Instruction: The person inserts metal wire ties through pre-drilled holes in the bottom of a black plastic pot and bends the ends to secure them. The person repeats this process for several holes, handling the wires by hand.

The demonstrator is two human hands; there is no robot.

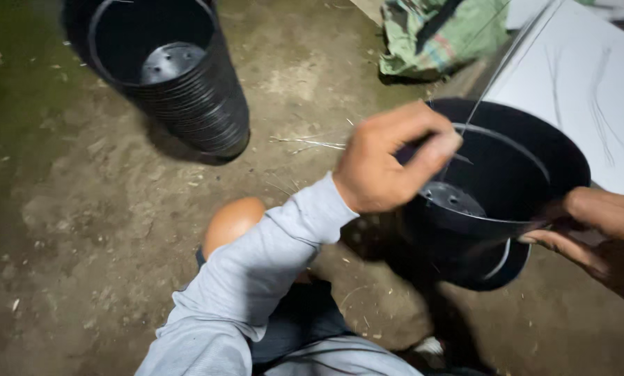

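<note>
Hands: two (388, 163) (604, 237) | held black pot (528, 181): one | pot stack (180, 76): one

This looks like an outdoor or shed-like work spot of a plant nursery or garden yard, lit only from near the camera. The floor (117, 209) is bare packed earth, greenish with moss toward its far left corner and strewn with straw bits (312, 143) and dry chips. A tall stack of black plastic pots (193, 97) stands on the earth at its far edge, and another black pot (528, 153) is at the right. A crumpled woven sack (444, 35) and a white sheet (583, 76) lie at the far right corner.
</note>
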